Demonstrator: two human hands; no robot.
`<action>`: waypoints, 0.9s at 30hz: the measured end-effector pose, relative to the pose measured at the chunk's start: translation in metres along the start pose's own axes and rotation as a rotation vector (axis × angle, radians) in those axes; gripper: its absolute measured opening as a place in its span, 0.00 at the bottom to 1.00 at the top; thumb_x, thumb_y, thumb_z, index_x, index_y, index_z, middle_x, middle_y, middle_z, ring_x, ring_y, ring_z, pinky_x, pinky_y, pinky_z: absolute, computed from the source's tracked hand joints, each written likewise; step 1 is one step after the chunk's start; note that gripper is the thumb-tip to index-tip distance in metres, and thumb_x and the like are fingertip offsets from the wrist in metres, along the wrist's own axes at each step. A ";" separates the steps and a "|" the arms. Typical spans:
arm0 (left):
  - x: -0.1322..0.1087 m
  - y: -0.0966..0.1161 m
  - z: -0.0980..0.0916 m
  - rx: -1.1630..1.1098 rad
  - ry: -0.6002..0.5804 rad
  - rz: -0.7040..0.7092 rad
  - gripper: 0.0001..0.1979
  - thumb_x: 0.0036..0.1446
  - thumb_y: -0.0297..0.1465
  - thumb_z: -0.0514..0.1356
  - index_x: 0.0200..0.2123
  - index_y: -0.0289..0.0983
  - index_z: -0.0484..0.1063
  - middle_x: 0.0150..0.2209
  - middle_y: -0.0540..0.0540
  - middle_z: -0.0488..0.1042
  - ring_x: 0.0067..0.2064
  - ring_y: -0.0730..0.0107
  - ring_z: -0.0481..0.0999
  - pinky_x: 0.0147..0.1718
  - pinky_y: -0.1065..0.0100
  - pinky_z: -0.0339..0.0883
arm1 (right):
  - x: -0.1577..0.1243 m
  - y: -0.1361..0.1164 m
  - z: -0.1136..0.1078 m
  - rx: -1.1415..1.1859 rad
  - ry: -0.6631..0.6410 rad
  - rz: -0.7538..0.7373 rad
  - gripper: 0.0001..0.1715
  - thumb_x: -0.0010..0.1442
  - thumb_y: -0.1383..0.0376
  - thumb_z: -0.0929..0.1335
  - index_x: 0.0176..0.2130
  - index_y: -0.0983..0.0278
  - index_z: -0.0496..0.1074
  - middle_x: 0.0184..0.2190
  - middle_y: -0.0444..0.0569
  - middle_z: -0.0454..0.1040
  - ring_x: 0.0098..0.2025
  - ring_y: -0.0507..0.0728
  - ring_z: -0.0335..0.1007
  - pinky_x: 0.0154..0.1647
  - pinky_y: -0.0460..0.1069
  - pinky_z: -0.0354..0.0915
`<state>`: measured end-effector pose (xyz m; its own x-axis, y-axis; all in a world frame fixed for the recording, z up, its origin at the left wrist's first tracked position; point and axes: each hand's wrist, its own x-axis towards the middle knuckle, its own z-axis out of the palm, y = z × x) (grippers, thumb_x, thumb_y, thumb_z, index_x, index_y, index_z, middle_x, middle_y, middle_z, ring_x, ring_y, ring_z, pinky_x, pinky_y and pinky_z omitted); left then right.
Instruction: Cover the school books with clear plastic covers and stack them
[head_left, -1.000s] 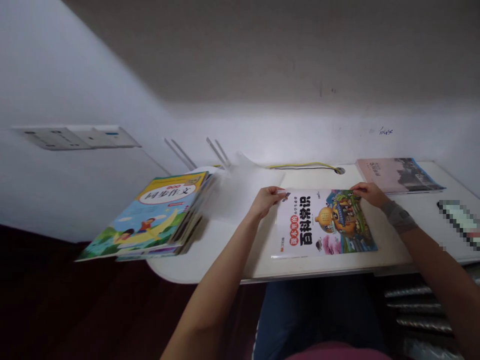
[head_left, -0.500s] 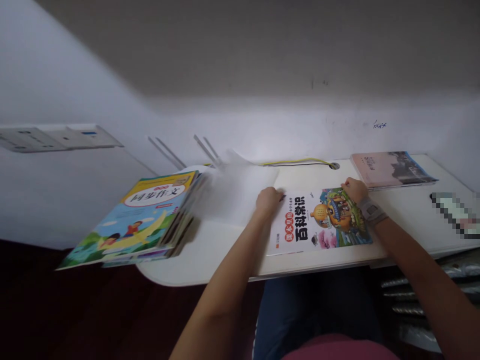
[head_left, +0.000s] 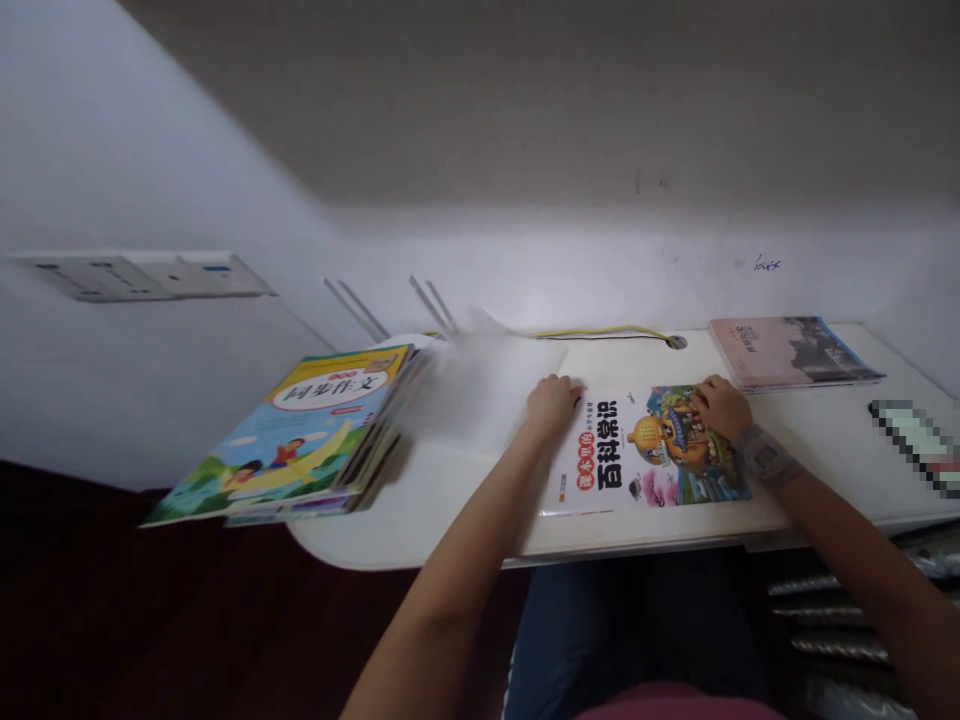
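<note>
Book [head_left: 656, 465], lying flat on the bench under both hands, its top edge at the fingers. The right hand [head_left: 720, 407] now rests on the cover's illustration, further in from the top right corner than a moment earlier; its fingers [head_left: 703, 396] lie together, pressing down, with no pinch. The left hand [head_left: 553, 406] sits at the top left corner, and the view does not show whether its fingers pinch the edge. Neither hand has raised the book: it remains in contact with the bench [head_left: 442, 515]. Left of the fingers lie a blurred white sheet [head_left: 480, 390] and a book stack [head_left: 300, 435]. Right of the fingers is a pixelated object [head_left: 919, 445]. Beyond the fingers are a pink book [head_left: 791, 352], a yellow cable [head_left: 600, 332] and the wall [head_left: 525, 270].
</note>
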<state>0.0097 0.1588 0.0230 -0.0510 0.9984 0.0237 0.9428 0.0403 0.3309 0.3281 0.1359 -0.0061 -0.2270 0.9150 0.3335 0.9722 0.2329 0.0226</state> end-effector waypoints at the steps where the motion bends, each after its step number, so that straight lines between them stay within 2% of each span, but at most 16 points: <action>1: 0.001 0.000 0.001 -0.019 0.002 -0.003 0.18 0.56 0.41 0.52 0.37 0.35 0.74 0.45 0.34 0.72 0.50 0.52 0.70 0.46 0.58 0.63 | -0.003 -0.001 0.000 -0.002 0.002 0.000 0.16 0.64 0.60 0.60 0.38 0.64 0.73 0.39 0.53 0.70 0.40 0.57 0.64 0.39 0.49 0.57; 5: 0.007 0.001 -0.002 -0.143 -0.011 -0.030 0.18 0.53 0.45 0.55 0.29 0.35 0.73 0.42 0.33 0.74 0.50 0.49 0.70 0.47 0.58 0.62 | -0.006 -0.005 0.000 -0.014 -0.004 0.009 0.15 0.64 0.62 0.59 0.38 0.64 0.72 0.39 0.53 0.70 0.40 0.57 0.65 0.38 0.49 0.57; 9: -0.003 -0.007 -0.015 -0.355 -0.063 -0.073 0.20 0.53 0.47 0.55 0.26 0.36 0.71 0.32 0.37 0.76 0.43 0.54 0.74 0.42 0.61 0.65 | -0.004 -0.007 -0.001 -0.016 -0.010 0.028 0.16 0.64 0.64 0.58 0.39 0.64 0.72 0.39 0.54 0.70 0.40 0.58 0.65 0.38 0.50 0.57; 13: -0.046 -0.025 -0.028 -0.610 -0.175 -0.082 0.22 0.55 0.48 0.52 0.32 0.34 0.70 0.34 0.39 0.76 0.36 0.63 0.76 0.33 0.66 0.69 | -0.005 -0.007 -0.002 0.011 -0.010 0.043 0.16 0.64 0.64 0.58 0.39 0.64 0.72 0.40 0.54 0.70 0.40 0.58 0.65 0.38 0.50 0.57; 15: -0.075 -0.033 -0.029 -0.716 -0.268 -0.078 0.21 0.55 0.47 0.51 0.32 0.34 0.70 0.31 0.40 0.76 0.31 0.66 0.76 0.29 0.67 0.70 | -0.006 -0.007 -0.003 0.037 -0.010 0.051 0.15 0.63 0.64 0.58 0.39 0.63 0.73 0.40 0.54 0.70 0.41 0.58 0.65 0.38 0.50 0.57; 17: -0.102 -0.036 -0.025 -0.890 -0.383 -0.089 0.18 0.53 0.46 0.56 0.30 0.35 0.69 0.27 0.44 0.74 0.28 0.69 0.74 0.26 0.69 0.69 | -0.005 -0.007 -0.002 0.074 -0.011 0.062 0.15 0.63 0.65 0.59 0.40 0.63 0.73 0.40 0.55 0.70 0.42 0.59 0.65 0.39 0.50 0.58; 18: -0.114 -0.035 -0.021 -0.980 -0.399 -0.103 0.16 0.51 0.45 0.58 0.31 0.36 0.68 0.26 0.46 0.73 0.27 0.71 0.73 0.24 0.71 0.68 | -0.005 -0.007 -0.002 0.096 -0.011 0.067 0.15 0.62 0.65 0.59 0.40 0.64 0.73 0.41 0.55 0.71 0.42 0.59 0.65 0.40 0.50 0.58; 22: -0.140 -0.025 -0.011 -1.287 -0.297 -0.194 0.16 0.46 0.37 0.64 0.37 0.41 0.64 0.29 0.50 0.74 0.28 0.70 0.75 0.24 0.70 0.69 | 0.001 -0.005 0.001 0.223 -0.006 0.096 0.15 0.60 0.65 0.60 0.41 0.64 0.74 0.41 0.55 0.73 0.45 0.59 0.66 0.45 0.51 0.60; 25: -0.138 -0.027 -0.015 -1.441 -0.254 -0.302 0.17 0.42 0.32 0.64 0.36 0.42 0.62 0.29 0.51 0.75 0.26 0.66 0.76 0.24 0.65 0.71 | -0.006 0.007 -0.004 0.343 0.033 0.164 0.19 0.61 0.65 0.57 0.45 0.63 0.73 0.42 0.52 0.75 0.44 0.58 0.69 0.46 0.51 0.63; 27: -0.127 -0.032 -0.023 -1.461 -0.256 -0.365 0.16 0.42 0.30 0.63 0.35 0.42 0.62 0.28 0.51 0.75 0.24 0.66 0.75 0.22 0.65 0.71 | -0.024 0.020 -0.014 0.410 0.088 0.238 0.23 0.63 0.65 0.54 0.49 0.64 0.70 0.43 0.53 0.75 0.44 0.57 0.70 0.45 0.52 0.65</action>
<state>-0.0211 0.0298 0.0309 -0.0002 0.9289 -0.3703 -0.2562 0.3579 0.8979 0.3540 0.1138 -0.0010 0.0225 0.9316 0.3629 0.8899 0.1468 -0.4319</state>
